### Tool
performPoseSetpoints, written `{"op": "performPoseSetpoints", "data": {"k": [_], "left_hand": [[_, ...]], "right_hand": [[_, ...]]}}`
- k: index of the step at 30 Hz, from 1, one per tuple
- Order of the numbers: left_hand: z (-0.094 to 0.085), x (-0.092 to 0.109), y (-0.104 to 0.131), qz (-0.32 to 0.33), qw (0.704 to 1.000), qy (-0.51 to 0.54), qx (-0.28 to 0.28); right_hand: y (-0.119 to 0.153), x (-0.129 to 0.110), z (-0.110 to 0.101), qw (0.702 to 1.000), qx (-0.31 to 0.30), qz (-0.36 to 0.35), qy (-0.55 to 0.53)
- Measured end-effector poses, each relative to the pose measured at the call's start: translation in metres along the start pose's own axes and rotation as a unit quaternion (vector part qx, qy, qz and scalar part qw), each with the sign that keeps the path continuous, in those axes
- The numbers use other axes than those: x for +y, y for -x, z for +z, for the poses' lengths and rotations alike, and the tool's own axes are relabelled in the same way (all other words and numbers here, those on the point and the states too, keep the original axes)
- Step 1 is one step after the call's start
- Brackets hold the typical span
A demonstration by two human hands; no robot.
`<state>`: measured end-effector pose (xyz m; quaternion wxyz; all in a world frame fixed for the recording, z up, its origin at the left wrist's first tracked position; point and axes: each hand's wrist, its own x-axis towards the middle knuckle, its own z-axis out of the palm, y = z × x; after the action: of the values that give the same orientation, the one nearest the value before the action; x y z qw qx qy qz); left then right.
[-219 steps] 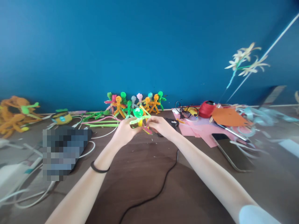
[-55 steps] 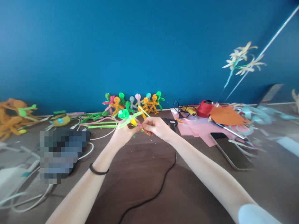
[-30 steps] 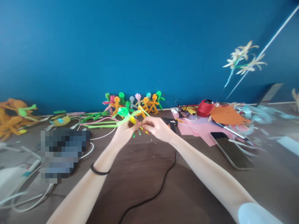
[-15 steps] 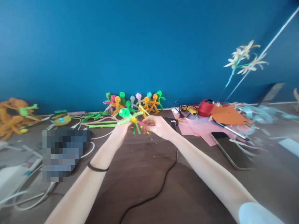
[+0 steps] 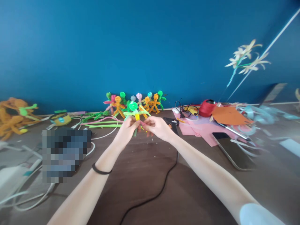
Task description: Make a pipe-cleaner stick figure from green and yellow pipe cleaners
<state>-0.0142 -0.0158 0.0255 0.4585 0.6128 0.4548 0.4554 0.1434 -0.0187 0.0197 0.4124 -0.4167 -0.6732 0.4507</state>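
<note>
Between my two hands, above the table, is a pipe-cleaner figure with a coiled green head, pale green arms and a yellow middle. My left hand is closed on its body, thumb and fingers pinched. From the right, my right hand pinches a short pink strip at the figure's lower part. Fingers cover much of the body and legs. Just behind, a row of finished pipe-cleaner figures in orange, green, pink and grey stands against the blue wall.
Loose green and pink pipe cleaners lie left of my hands. A black glue gun rests at right, its cord running forward. Further right are pink sheets, a red thread spool, orange paper and a phone.
The figure has turned more upright and shifted slightly right. My left hand has moved right, its thumb now showing in front, closer to my right hand.
</note>
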Motion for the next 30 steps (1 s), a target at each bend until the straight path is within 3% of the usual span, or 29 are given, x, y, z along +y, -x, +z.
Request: {"op": "performPoseSetpoints", "data": {"k": [4,9,15,21,26,30], "left_hand": [[0.004,0.002,0.002,0.018,1.0,0.004,0.004],[0.01,-0.001,0.004,0.025,0.999,0.039,0.014],[0.01,-0.006,0.003,0.036,0.999,0.025,0.02],[0.014,-0.008,0.004,0.027,0.993,0.111,-0.001],[0.015,-0.006,0.004,0.0,0.984,0.179,-0.019],[0.014,-0.006,0.005,0.017,0.991,0.129,0.007]], "right_hand": [[0.001,0.0,0.002,1.0,0.01,-0.007,-0.014],[-0.001,0.001,0.004,0.993,-0.005,0.012,-0.117],[-0.002,0.0,0.005,0.97,-0.006,0.062,-0.235],[-0.003,-0.003,0.006,0.933,-0.015,0.111,-0.343],[-0.003,-0.003,0.005,0.927,-0.029,0.129,-0.35],[-0.002,-0.001,0.005,0.953,-0.031,0.102,-0.284]]}}
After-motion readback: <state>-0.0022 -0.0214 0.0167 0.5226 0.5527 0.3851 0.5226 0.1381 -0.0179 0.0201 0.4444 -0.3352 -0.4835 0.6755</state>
